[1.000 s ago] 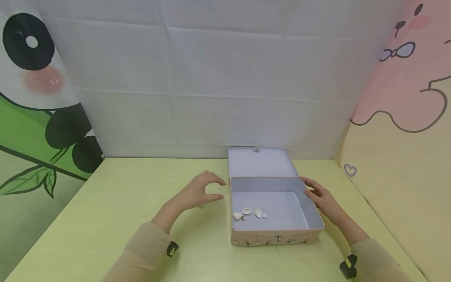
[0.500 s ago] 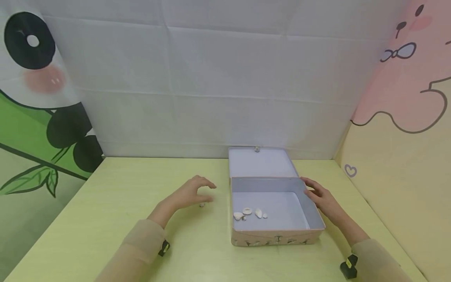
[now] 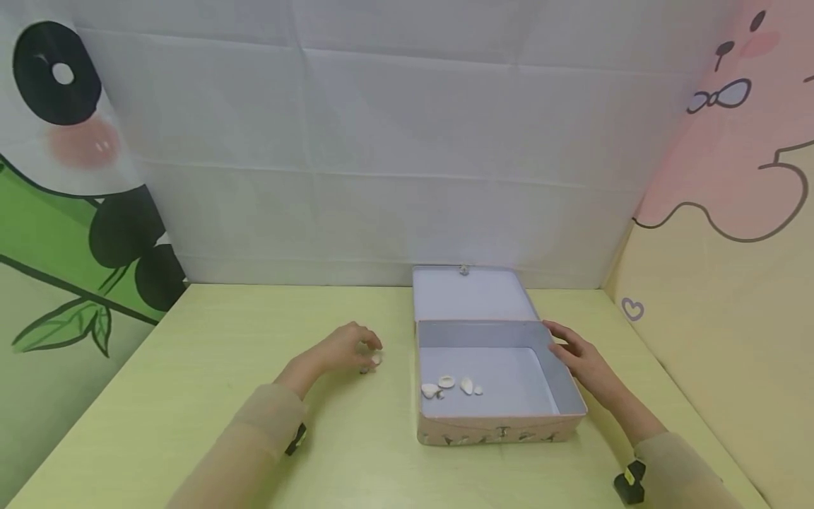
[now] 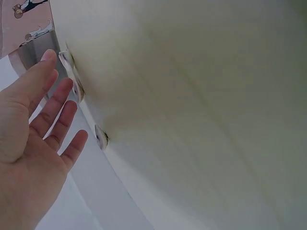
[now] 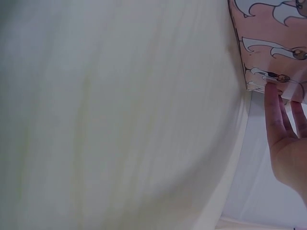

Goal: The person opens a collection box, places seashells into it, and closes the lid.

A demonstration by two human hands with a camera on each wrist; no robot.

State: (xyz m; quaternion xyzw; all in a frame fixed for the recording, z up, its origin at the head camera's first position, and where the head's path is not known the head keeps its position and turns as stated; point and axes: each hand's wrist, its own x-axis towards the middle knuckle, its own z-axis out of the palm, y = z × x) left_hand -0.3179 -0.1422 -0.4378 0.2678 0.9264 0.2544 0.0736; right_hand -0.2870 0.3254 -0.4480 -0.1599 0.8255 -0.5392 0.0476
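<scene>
My left hand (image 3: 340, 346) is low over the table left of the tin, its fingers bent toward a pale shell (image 3: 376, 359). A second small shell (image 3: 364, 370) lies under the hand. The left wrist view shows loosely spread fingers beside shells (image 4: 101, 137) on the table, with no grip on any. The pink tin box (image 3: 461, 430) stands with its lid (image 3: 470, 293) folded back. Inside, at its left, lie several white shells (image 3: 446, 382). My right hand (image 3: 588, 364) rests at the tin's right rim; in the right wrist view its fingers (image 5: 272, 108) touch the patterned outer wall.
A pale yellow table (image 3: 254, 318) carries everything. White cloth (image 3: 407, 155) hangs along its back edge, close behind the raised lid. Cartoon-printed panels stand at the left (image 3: 63, 233) and right (image 3: 718, 283).
My left hand has moved left and down, away from the tin's side to the shells on the table, its fingers bending more. The right hand and the tin stay put.
</scene>
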